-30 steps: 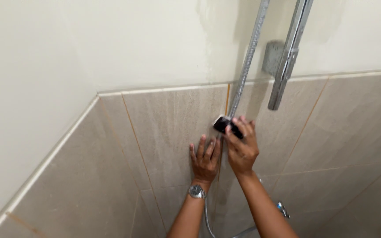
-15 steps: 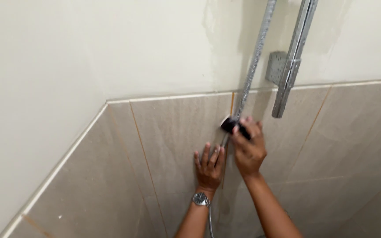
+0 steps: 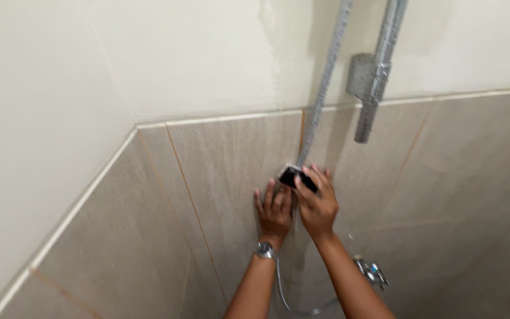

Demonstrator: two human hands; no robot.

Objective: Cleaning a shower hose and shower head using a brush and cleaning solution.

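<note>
One dark scrubber sits half-hidden under the right hand.

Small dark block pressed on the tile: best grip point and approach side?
Take the dark block across its two short edges, coming from below and to the right, as the right hand does. It lies flat against the tiled wall, and the shower hose runs just above, blocking a top approach.
</note>
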